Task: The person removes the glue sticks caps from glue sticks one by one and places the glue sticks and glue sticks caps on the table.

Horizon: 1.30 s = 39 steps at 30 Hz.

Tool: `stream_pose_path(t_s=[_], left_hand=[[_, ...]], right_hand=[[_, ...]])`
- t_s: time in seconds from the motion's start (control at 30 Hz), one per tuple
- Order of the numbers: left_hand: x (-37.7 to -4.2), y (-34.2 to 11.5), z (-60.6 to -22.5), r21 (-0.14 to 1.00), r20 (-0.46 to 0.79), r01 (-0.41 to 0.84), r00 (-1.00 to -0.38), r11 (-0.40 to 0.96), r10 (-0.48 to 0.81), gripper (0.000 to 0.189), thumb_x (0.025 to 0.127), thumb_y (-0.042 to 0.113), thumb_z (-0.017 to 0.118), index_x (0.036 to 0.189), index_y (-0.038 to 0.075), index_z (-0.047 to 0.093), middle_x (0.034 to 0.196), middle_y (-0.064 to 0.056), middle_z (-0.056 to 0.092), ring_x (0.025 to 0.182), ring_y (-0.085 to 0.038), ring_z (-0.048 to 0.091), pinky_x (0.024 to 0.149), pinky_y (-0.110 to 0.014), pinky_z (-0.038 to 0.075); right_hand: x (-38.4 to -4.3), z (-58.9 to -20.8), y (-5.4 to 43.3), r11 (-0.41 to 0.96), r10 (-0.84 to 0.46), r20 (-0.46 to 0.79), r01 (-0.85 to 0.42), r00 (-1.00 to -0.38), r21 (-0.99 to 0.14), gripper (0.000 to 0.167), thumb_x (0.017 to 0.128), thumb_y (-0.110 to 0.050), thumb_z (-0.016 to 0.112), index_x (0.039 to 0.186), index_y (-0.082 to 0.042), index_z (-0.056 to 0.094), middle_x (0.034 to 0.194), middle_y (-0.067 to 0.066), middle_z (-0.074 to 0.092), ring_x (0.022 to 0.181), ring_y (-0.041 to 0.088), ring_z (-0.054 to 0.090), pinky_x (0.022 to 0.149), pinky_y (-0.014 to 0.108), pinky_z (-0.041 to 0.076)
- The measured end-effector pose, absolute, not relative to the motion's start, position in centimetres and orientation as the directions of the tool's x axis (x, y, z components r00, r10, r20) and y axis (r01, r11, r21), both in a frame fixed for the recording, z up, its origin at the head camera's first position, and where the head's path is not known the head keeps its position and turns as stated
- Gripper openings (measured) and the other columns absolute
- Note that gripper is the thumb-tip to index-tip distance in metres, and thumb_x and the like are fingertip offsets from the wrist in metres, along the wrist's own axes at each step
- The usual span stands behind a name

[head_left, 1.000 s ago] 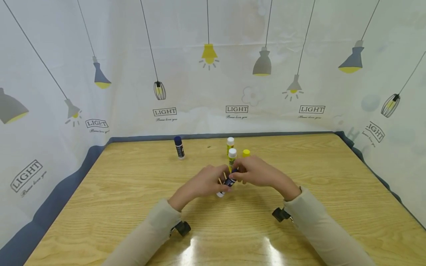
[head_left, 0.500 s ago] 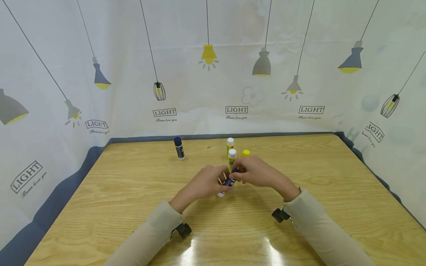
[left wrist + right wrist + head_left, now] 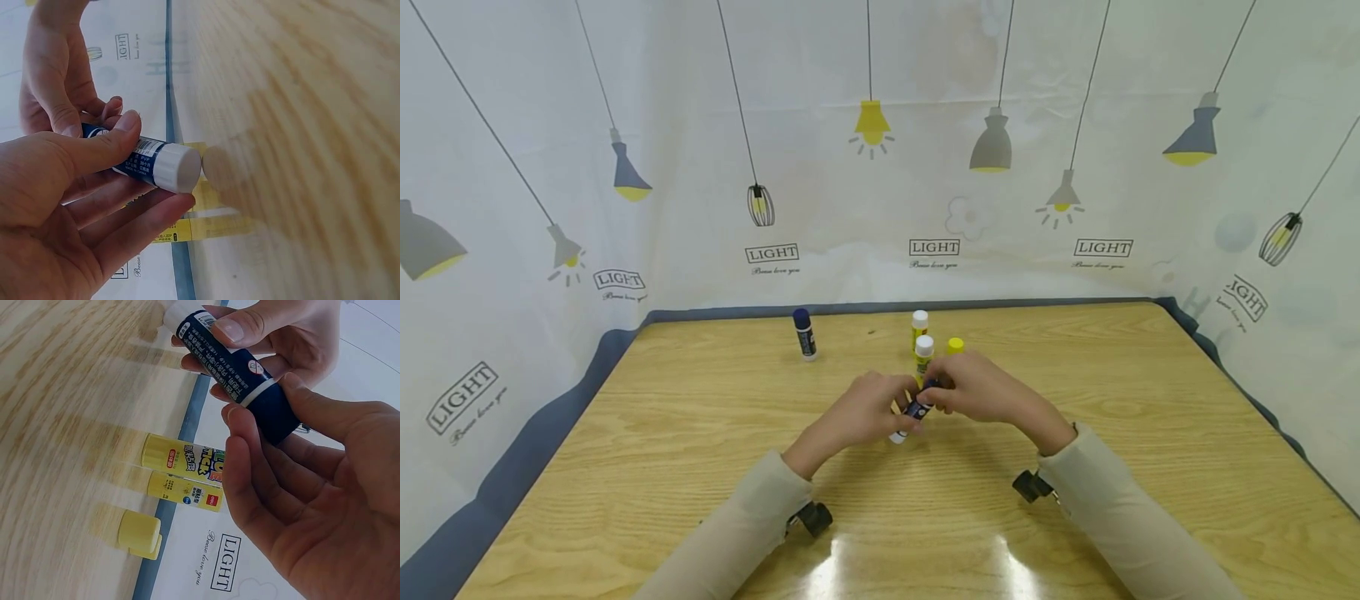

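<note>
A navy glue stick (image 3: pixel 917 408) with a white base is held tilted between both hands, close over the wooden table. My left hand (image 3: pixel 871 408) pinches its body between thumb and fingers, near the white base (image 3: pixel 178 167). On the opposite end, my right hand (image 3: pixel 981 387) grips the navy cap (image 3: pixel 272 415) with thumb and fingertips. The cap sits against the body, with a white band at the joint. Just behind the hands stands a yellow glue stick (image 3: pixel 923 354) with a white cap, its lower part partly hidden by the fingers.
Another white-capped yellow glue stick (image 3: pixel 919 327) stands farther back. To its right a short yellow cylinder (image 3: pixel 139 531) rests on the table (image 3: pixel 700 400), partly behind my right hand in the head view. At the back left stands a second navy glue stick (image 3: pixel 805 335). A printed curtain (image 3: pixel 850 192) hangs behind.
</note>
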<state>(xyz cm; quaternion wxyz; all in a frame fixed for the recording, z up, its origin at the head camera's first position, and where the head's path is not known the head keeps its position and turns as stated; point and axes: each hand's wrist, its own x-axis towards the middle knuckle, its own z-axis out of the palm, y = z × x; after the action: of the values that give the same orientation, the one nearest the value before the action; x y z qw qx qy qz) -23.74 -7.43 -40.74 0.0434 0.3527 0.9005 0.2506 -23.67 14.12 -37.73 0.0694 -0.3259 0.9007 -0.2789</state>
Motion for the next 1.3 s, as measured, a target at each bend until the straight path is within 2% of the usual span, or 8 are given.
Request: stream_pose_path(t_s=[0.6,0.97,1.3], left_hand=[[-23.68,-7.43,-40.6,0.471,0.083,0.645,-0.711,0.601,0.698,0.019,0.094,0.019,0.077,0.111,0.013,0.07,0.095,-0.002,0.079,0.079,-0.009,0.069,0.064,-0.022,0.049],[-23.77,-7.47,-40.7,0.455,0.067,0.659,-0.695,0.599,0.715,0.018,0.096,0.018,0.076,0.112,0.014,0.068,0.095,-0.001,0.077,0.076,-0.005,0.065,0.063,-0.02,0.047],[-23.62,-7.52,-40.55,0.479,0.069,0.662,-0.683,0.577,0.727,0.016,0.097,0.014,0.074,0.112,0.012,0.068,0.097,-0.003,0.078,0.075,-0.008,0.067,0.062,-0.022,0.048]], right_hand=[[-23.46,-37.58,13.95,0.627,-0.651,0.11,-0.614,-0.751,-0.479,0.013,0.101,-0.023,0.069,0.096,-0.011,0.073,0.072,-0.007,0.067,0.058,0.003,0.055,0.055,0.022,0.046],[-23.36,-37.65,14.11,0.624,-0.662,0.119,-0.633,-0.74,-0.459,0.015,0.102,-0.024,0.068,0.092,-0.013,0.069,0.072,-0.007,0.064,0.056,0.003,0.051,0.055,0.022,0.044],[-23.26,-37.6,14.09,0.617,-0.67,0.117,-0.638,-0.733,-0.461,0.014,0.103,-0.023,0.066,0.094,-0.012,0.068,0.072,-0.007,0.064,0.056,0.003,0.051,0.055,0.022,0.044]])
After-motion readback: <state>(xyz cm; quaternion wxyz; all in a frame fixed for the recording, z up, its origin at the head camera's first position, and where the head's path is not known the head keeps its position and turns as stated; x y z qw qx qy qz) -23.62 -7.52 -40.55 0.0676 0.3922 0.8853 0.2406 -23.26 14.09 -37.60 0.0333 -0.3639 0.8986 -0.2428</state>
